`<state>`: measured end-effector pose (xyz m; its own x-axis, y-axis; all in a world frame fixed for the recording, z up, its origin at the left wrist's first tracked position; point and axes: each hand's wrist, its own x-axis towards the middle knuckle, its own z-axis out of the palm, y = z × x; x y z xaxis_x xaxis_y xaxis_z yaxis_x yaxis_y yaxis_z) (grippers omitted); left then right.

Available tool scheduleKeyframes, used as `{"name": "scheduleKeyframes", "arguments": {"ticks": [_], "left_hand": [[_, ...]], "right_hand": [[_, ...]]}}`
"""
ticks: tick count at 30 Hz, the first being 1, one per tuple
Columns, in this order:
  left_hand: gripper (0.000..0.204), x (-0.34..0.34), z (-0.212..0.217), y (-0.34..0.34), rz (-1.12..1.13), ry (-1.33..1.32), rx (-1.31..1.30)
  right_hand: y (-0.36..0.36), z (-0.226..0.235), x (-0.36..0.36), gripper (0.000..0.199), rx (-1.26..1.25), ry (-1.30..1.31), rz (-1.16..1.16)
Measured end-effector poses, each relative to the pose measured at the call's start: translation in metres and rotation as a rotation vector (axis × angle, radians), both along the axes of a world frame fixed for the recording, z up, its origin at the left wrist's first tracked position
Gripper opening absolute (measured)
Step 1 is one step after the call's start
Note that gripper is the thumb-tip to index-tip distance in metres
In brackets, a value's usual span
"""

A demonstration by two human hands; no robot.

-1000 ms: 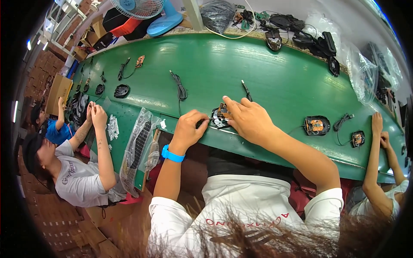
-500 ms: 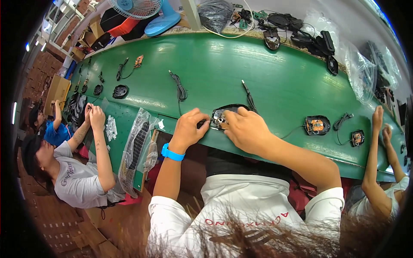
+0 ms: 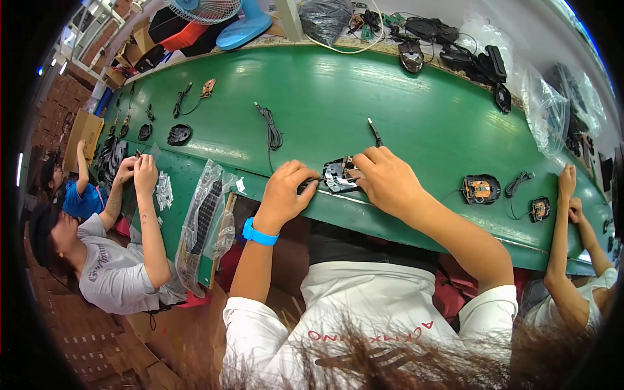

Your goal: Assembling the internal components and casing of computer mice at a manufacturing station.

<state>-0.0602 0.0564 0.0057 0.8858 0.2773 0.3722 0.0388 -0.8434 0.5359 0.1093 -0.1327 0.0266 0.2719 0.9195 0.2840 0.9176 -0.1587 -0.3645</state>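
Note:
An opened computer mouse base, black with a shiny inner part and an orange-brown circuit board, lies tilted near the bench's front edge. My left hand, below a blue wristband, is closed at its left end, pinching a dark strand that looks like the mouse cable. Its fingers hide most of that strand. My right hand grips the base's right side by the board, with thumb and fingertips bent together. Beyond the hands lies a bundled black cable; another cable's plug sticks out behind my right hand.
Right of me on the green bench sit another opened mouse, a coiled cable and a smaller opened mouse. A bagged keyboard lies at left. Co-workers sit on both sides. Parts and plastic bags line the back shelf.
My right hand has moved from over the mouse base to its right side, uncovering more of the interior. The base now looks more tilted. My left hand stays nearly in place.

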Motion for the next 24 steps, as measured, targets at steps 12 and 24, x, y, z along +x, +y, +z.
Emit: {"name": "scheduleKeyframes", "arguments": {"ticks": [12,24], "left_hand": [[0.031,-0.005,-0.007,-0.060,0.092,-0.109,0.138],[0.033,0.000,-0.018,-0.079,0.216,-0.107,0.186]], "right_hand": [[-0.011,-0.005,0.004,0.022,0.068,0.068,0.057],[-0.020,-0.006,0.011,0.018,-0.031,0.062,0.068]]}}
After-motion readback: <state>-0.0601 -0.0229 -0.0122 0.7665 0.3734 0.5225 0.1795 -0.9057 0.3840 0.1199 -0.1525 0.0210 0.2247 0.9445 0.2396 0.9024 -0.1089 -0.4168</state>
